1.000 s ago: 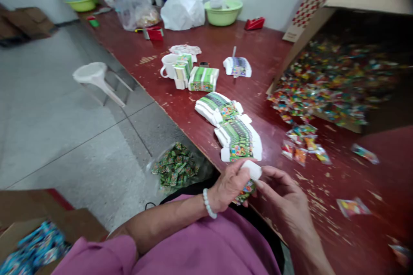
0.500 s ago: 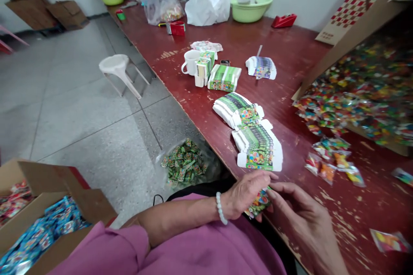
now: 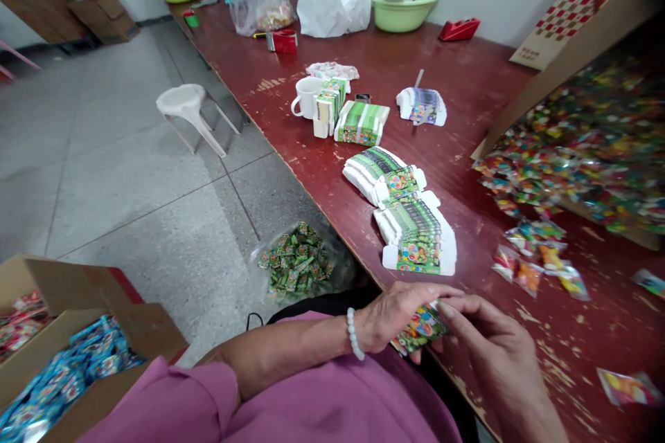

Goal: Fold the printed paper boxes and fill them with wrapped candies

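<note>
Looks like small workshop: long scuffed table [image 3: 467, 173], fanned cartons [image 3: 423, 239], large box [image 3: 571, 52] of wrapped sweets [image 3: 551, 159], bagged packets [image 3: 298, 259] on grey floor [image 3: 129, 214].

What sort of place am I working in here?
Likely a small packing workshop, perhaps for sweets: fanned stacks of flat printed cartons on a long red table, a large cardboard box full of small wrapped pieces, and green packets bagged on the floor.

On the red table [image 3: 462, 159], whose paint was worn, two fans of green cartons [image 3: 422, 239] were laid near the edge. A white mug [image 3: 307, 98] was set farther back, and wrapped candies [image 3: 528, 278] were scattered at the right.
</note>
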### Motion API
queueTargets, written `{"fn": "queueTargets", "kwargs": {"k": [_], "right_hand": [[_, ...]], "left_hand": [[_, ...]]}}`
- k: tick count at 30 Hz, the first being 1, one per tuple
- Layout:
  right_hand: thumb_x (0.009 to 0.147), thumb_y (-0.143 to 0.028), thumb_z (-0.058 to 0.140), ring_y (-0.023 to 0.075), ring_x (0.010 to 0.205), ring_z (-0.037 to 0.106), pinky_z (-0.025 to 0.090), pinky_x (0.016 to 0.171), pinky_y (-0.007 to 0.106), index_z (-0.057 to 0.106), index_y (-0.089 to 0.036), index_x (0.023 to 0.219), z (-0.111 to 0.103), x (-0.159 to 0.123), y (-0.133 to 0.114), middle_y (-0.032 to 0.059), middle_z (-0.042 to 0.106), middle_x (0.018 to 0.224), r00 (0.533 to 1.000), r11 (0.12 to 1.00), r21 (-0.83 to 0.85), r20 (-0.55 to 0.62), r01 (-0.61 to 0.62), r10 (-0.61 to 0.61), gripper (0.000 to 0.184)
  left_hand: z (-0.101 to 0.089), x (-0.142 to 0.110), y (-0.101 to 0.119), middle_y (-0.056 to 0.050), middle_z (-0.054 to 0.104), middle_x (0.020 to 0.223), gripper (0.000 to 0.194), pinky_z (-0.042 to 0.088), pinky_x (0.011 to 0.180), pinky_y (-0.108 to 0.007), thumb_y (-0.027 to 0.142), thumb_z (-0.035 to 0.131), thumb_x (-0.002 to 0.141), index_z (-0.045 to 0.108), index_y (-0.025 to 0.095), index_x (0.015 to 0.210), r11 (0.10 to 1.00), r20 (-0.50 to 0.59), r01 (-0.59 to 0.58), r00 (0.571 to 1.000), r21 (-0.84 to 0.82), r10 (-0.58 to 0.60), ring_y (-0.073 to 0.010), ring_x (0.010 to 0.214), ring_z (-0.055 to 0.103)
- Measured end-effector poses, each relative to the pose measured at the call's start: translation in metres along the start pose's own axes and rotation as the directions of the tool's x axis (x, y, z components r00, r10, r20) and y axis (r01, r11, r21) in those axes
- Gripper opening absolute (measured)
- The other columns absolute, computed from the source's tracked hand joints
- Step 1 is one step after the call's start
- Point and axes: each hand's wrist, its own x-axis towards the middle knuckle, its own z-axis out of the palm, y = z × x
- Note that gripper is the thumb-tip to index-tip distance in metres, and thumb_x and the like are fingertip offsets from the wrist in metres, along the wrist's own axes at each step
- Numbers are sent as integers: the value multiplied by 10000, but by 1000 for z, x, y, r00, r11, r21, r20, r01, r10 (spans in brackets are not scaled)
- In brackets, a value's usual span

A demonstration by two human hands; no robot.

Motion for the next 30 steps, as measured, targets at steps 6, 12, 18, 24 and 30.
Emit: {"fn": "queueTargets", "kwargs": {"k": [6, 12, 18, 24, 30], "right_hand": [[884, -373, 681, 160, 596, 637, 523, 500, 274, 707, -202, 834, 11, -2, -5, 84, 706, 920, 945, 927, -189, 120, 323, -305, 180], [853, -285, 723, 256, 971, 645, 554, 735, 370, 631, -253, 1071, 27, -1, 13, 93, 646, 1070, 733, 618, -459, 116, 638, -670, 239], [699, -418, 827, 370, 1209, 501, 423, 961, 538, 439, -204, 1387, 38, -7, 9, 181, 526, 1396, 682, 255, -768, 299, 587, -667, 818], [671, -206, 676, 341, 1145, 514, 389, 954, 513, 374, -138, 1432, 51, 0, 9, 176, 579, 1276, 645, 190, -786, 314, 588, -697, 822], [657, -276, 670, 303, 1104, 537, 417, 942, 455, 451, -171, 1380, 60, 12, 8, 131, 607, 1237, 629, 297, -690, 292, 660, -720, 763]], "left_hand": [[-5, 6, -11, -40, 605, 665, 610, 426, 407, -189, 586, 387, 928, 660, 159, 1268, 982, -17, 72, 997, -175, -76, -127, 499, 553], [-11, 5, -14, -58, 715, 971, 314, 524, 749, -283, 324, 562, 850, 727, 168, 1067, 981, -152, -72, 987, -182, 44, -200, 855, 667], [-18, 5, -22, -57, 698, 1226, 308, 375, 1106, -341, 369, 592, 890, 722, 192, 1106, 971, -349, -189, 928, -144, 129, -253, 1287, 525], [-16, 2, -10, -47, 720, 1200, 335, 412, 1085, -340, 314, 576, 912, 677, 193, 1207, 945, -290, -158, 954, -286, 72, -238, 1218, 600], [-20, -1, 10, -66, 741, 1138, 360, 515, 961, -332, 363, 540, 950, 658, 180, 1238, 916, -293, -39, 952, -400, -87, -224, 1025, 698]]}}
